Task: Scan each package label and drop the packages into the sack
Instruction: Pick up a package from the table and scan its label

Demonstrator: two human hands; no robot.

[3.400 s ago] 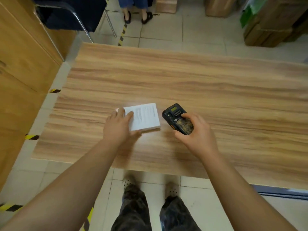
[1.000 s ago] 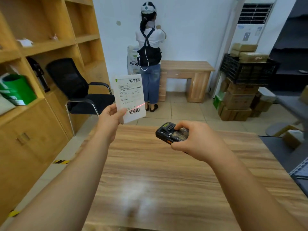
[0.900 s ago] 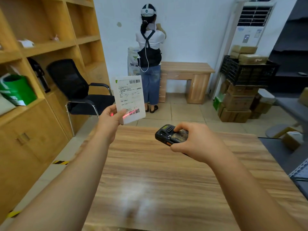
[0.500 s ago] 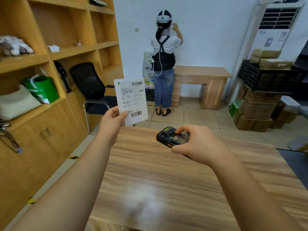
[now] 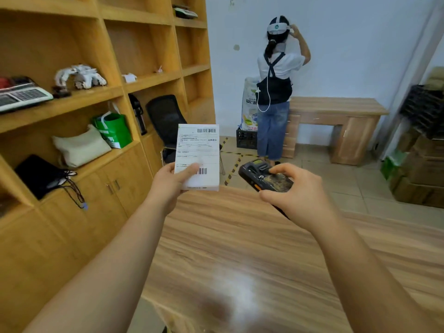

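Here, package (image 5: 197, 156) upright in left hand (image 5: 168, 182), scanner (image 5: 265, 180) beside, table (image 5: 240, 248) beneath.

I hold the package (image 5: 198, 156) upright in my left hand (image 5: 168, 185) above the table's (image 5: 240, 248) far left corner. The scanner (image 5: 265, 180) sits in my right hand (image 5: 298, 192), just right of the package, over the far edge. Shelves (image 5: 72, 97) run along the left; a person (image 5: 276, 92) stands beyond the table.

Flat white package (image 5: 198, 156) upright, barcoded label facing camera, raised above table edge, black handheld scanner (image 5: 265, 179) just right
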